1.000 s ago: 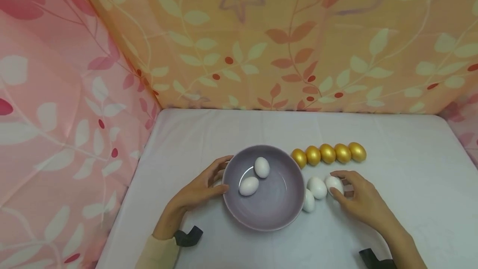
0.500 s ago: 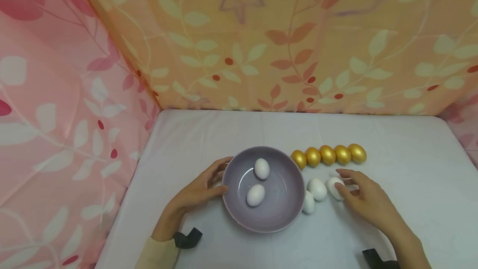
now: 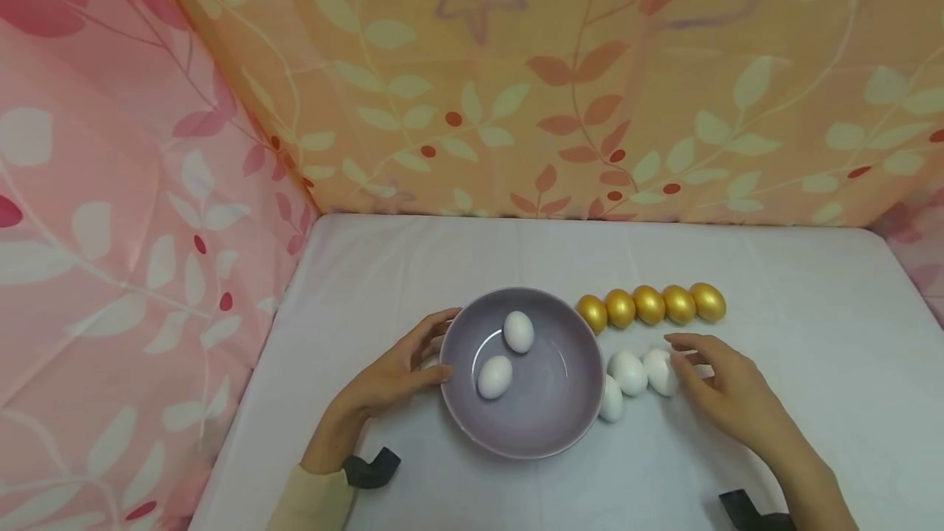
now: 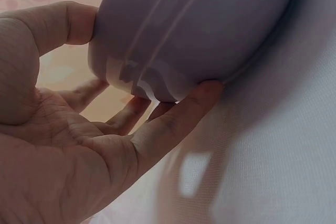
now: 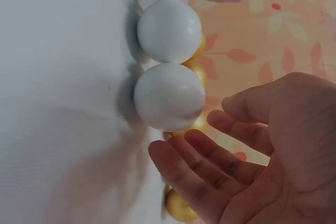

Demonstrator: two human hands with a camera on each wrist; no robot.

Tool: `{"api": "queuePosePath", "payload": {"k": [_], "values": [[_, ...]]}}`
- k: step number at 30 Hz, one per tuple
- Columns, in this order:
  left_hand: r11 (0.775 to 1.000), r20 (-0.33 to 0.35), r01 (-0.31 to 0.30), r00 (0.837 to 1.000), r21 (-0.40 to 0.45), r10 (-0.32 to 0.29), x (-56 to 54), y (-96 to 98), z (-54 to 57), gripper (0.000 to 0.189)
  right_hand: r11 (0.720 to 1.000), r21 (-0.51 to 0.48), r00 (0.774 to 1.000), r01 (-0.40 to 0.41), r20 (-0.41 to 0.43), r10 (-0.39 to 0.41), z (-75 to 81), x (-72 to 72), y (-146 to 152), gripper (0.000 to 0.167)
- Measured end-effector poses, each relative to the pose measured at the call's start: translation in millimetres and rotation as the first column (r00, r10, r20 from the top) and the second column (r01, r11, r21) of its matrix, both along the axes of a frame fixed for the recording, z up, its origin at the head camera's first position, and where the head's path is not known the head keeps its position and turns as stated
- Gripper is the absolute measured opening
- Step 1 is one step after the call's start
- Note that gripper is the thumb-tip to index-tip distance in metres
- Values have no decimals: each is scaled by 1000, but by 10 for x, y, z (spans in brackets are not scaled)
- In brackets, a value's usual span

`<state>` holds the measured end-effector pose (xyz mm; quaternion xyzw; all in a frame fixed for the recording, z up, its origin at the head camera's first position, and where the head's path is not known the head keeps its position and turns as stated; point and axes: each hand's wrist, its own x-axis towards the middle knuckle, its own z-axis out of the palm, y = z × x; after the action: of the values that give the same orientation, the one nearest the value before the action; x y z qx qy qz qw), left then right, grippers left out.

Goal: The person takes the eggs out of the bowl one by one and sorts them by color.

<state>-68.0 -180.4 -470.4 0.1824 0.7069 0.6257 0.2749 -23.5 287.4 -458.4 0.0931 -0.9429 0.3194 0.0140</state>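
Observation:
My left hand [image 3: 401, 367] holds the left side of a greyish-purple bowl [image 3: 531, 424], thumb at the rim and fingers against the outer wall, as the left wrist view shows. Inside the bowl lie two white eggs, one [image 3: 519, 332] farther back and one [image 3: 495, 377] nearer. Three more white eggs stand beside the bowl's right side, the leftmost [image 3: 611, 400] partly hidden by it. My right hand [image 3: 726, 388] is at the rightmost white egg [image 5: 169, 97], its fingers loosely bent. In the right wrist view, a gap shows between its fingertips and that egg.
Behind the white eggs, several golden eggs [image 3: 649, 304] form a row on the white tablecloth [image 3: 413, 256], the left end close to the bowl. A patterned orange cloth [image 3: 472, 105] hangs along the back edge, a pink one [image 3: 147, 211] along the left.
My right hand has drawn back to the right, off the rightmost white egg, which stays in its row. The nearer egg in the bowl has rocked a little. My left hand has kept its place.

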Motion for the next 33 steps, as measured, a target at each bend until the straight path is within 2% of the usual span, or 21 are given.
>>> {"api": "queuePosePath", "payload": {"k": [5,9,12,15,20,26,33], "values": [[1000,-5,0,1000,6,0,3,-7,-12,76,996,90,998,-22,-58,28,146,-85,-75,33],[1000,5,-1,1000,6,1,33,-28,-41,76,982,175,989,-71,-113,92,336,-186,-229,33],[1000,18,-9,1000,-1,9,69,-56,-66,76,971,191,973,-146,-149,175,438,-286,-383,32],[1000,13,-17,1000,-6,17,76,-60,-91,77,951,204,946,-233,-178,270,483,-403,-518,33],[1000,-4,6,1000,2,-6,20,5,-118,77,917,219,914,-334,-162,372,530,-535,-690,33],[1000,-12,11,1000,26,-11,-6,3,-75,77,897,226,904,-381,-115,413,568,-599,-1001,31],[1000,-5,14,1000,26,-14,-3,-30,-28,77,866,220,881,-449,-52,470,606,-697,-1304,32]]}}
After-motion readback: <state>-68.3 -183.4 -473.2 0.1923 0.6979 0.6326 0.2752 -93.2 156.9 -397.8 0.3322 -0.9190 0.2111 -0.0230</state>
